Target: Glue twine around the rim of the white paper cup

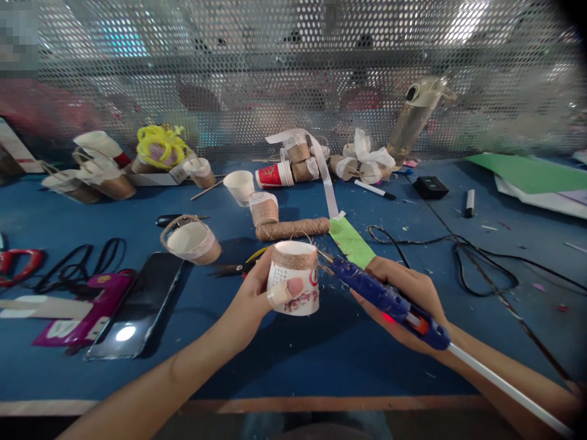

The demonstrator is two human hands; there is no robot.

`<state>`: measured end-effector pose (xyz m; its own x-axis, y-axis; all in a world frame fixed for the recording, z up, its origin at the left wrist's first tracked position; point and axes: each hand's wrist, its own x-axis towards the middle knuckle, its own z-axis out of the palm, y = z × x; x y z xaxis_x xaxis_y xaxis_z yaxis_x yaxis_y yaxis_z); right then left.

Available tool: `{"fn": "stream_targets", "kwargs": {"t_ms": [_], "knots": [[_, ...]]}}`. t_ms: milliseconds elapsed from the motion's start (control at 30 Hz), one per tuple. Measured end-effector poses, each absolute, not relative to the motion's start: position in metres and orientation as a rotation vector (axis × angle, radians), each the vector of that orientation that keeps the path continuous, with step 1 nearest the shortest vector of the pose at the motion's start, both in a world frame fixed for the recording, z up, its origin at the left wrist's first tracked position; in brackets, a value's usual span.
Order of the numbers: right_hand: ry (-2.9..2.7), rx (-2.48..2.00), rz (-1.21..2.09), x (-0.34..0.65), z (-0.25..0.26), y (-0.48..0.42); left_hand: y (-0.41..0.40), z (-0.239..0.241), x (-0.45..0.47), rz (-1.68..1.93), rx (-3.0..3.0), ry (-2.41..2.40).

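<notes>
My left hand (257,286) is closed around a white paper cup (306,300) with printed text and flowers, its thumb across the front. Brown twine (293,260) is wound around the cup's upper part, just below the rim. In my right hand (413,293) is a blue hot glue gun (371,287), with a white glue stick (504,388) reaching out of its back end. The gun's nozzle points at the cup's twine-wrapped upper right side; whether it touches cannot be made out. Behind the cup lies a roll of brown twine (293,229).
A twine-handled cup (195,241), pliers (236,267), a phone (137,311) and a purple glue gun (92,305) lie to the left. Behind are red cups (275,175) and several wrapped cups. A black cable (486,252) loops at right, below green sheets (532,174). A perforated metal panel (257,73) closes off the back.
</notes>
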<state>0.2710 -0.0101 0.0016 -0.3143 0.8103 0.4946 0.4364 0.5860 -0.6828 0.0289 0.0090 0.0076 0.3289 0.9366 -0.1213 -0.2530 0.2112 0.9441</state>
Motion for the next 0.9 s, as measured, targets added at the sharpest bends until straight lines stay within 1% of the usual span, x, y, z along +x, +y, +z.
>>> {"fn": "stream_targets", "kwargs": {"t_ms": [167,367,633,900], "knots": [[-1.968,-0.972,0.526,0.272,0.003,-0.009,0.012,0.012,0.027,0.981,0.984,0.87],[-1.966,-0.945,0.515,0.273,0.003,-0.013,0.019,0.018,0.022,1.131,0.966,0.929],[-1.802,-1.082,0.486,0.267,0.008,-0.017,0.011,0.008,0.027,1.007,0.967,0.903],[-1.914,-0.974,0.504,0.272,0.005,-0.014,0.011,0.008,0.026,1.005,0.972,0.81]]}}
